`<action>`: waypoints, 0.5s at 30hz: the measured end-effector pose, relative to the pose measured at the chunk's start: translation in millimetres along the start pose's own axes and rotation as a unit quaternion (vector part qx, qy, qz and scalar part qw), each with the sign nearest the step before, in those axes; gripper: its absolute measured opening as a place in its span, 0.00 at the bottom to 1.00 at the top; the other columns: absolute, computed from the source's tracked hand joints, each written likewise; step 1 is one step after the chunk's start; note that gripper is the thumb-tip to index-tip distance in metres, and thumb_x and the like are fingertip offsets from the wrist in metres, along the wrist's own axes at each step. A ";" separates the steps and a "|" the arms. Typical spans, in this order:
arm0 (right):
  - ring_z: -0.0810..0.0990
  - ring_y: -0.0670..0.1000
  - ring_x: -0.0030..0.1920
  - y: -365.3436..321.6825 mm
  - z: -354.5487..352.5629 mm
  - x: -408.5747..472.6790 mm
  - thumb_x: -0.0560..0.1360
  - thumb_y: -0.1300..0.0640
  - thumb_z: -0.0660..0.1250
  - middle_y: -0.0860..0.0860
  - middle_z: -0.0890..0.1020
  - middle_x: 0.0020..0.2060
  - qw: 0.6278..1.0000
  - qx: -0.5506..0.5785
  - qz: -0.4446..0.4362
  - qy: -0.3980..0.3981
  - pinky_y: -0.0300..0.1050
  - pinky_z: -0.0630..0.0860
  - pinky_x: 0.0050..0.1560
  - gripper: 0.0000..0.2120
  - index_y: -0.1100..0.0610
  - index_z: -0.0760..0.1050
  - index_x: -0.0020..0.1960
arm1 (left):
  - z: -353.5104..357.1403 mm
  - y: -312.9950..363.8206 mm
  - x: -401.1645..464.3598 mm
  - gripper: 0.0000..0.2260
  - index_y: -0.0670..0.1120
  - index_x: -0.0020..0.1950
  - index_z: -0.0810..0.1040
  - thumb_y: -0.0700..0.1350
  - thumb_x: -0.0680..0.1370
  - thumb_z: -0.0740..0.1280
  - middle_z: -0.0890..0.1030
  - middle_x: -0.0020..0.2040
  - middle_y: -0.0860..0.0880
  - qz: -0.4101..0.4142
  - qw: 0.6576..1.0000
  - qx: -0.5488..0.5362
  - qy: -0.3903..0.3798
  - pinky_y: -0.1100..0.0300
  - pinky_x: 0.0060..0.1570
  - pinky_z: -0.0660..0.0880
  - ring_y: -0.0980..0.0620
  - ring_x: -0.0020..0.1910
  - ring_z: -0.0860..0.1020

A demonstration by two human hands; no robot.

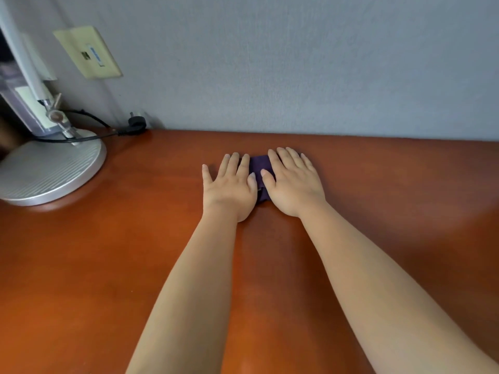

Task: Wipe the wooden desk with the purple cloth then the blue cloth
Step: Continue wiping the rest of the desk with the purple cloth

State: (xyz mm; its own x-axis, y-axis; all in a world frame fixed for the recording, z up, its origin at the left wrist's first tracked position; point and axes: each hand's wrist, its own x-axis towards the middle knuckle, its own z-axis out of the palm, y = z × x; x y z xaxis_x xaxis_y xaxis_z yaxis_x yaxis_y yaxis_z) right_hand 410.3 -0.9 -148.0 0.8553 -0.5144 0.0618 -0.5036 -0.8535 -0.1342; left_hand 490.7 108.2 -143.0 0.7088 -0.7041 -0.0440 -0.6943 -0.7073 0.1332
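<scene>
Your left hand (229, 184) and right hand (293, 182) lie flat, fingers spread, pressing the purple cloth (260, 168) onto the tabletop (108, 252) near the wall (297, 63). Only a dark strip shows between them, running toward the wall. A lamp base (48, 171), cord (89, 118) and wall plate (87, 52) sit far left; its marking is unreadable.
</scene>
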 end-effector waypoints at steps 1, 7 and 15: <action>0.47 0.49 0.77 -2.9 -0.1 -10.2 0.82 0.45 0.43 0.51 0.52 0.77 1.000 0.001 0.001 0.000 0.48 0.42 0.76 0.27 0.54 0.48 0.78 | 0.0 -0.2 -10.4 0.24 0.50 0.79 0.45 0.52 0.83 0.41 0.47 0.79 0.51 0.001 1.000 0.003 -0.003 0.42 0.73 0.39 0.53 0.77 0.43; 0.46 0.49 0.77 -28.6 -3.0 -91.0 0.82 0.44 0.42 0.50 0.51 0.78 1.000 0.005 0.010 -0.014 0.48 0.42 0.76 0.28 0.53 0.47 0.79 | 1.6 -6.0 -93.9 0.24 0.50 0.79 0.43 0.52 0.83 0.40 0.45 0.79 0.51 0.011 1.000 0.014 -0.021 0.42 0.74 0.39 0.53 0.77 0.41; 0.45 0.49 0.77 -87.2 -8.9 -226.6 0.70 0.40 0.25 0.51 0.50 0.78 0.999 0.009 0.012 -0.037 0.48 0.41 0.76 0.41 0.54 0.45 0.78 | -0.1 -29.3 -237.8 0.24 0.50 0.78 0.40 0.53 0.83 0.39 0.42 0.79 0.51 0.022 0.998 0.024 -0.050 0.42 0.74 0.38 0.53 0.77 0.39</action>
State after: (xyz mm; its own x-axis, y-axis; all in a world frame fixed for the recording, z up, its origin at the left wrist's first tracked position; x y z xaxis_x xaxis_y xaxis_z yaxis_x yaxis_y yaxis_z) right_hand 259.3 189.3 -141.6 0.8496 -0.5273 -0.0144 -0.5231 -0.8387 -0.1519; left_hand 342.6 296.4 -136.3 0.6638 -0.7352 -0.1372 -0.7308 -0.6766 0.0899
